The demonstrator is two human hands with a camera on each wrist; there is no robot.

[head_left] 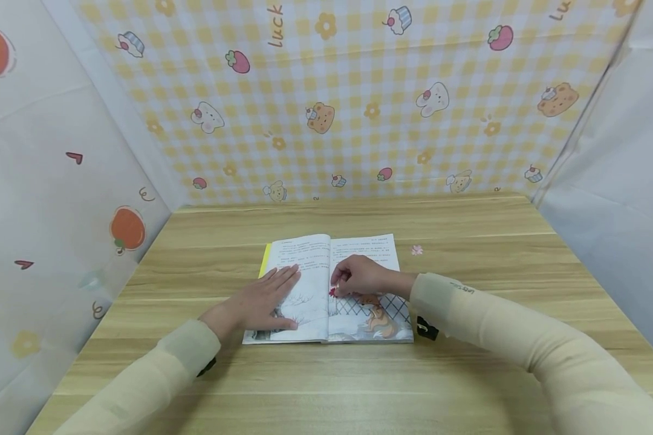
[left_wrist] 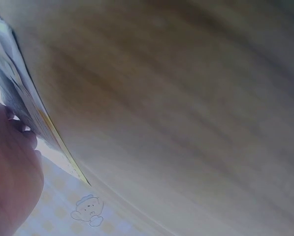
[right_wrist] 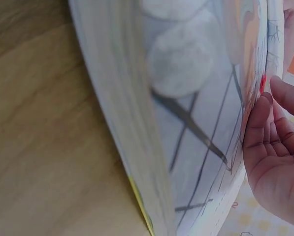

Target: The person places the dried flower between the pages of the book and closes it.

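An open picture book (head_left: pixel 305 254) lies on the wooden table, text on top and drawings below. My left hand (head_left: pixel 266 299) rests flat on its left page, fingers spread and thumb out toward the fold. Over the right page, close to the fold, my right hand (head_left: pixel 361 275) has its fingers curled and the thumb and fingertips at a small red flower-like piece (head_left: pixel 333 292). From the right wrist view, the red piece (right_wrist: pixel 263 83) shows low at the page, right by the thumb and index fingertips. The fox drawing (head_left: pixel 380 320) is partly covered by the right hand.
A pale pink flower-like piece (head_left: pixel 416 249) lies on the table (head_left: pixel 468 241) just right of the book's upper corner. Behind the table hangs a yellow checked cloth (head_left: pixel 354 139), with a white printed cloth (head_left: pixel 49 199) on the left side.
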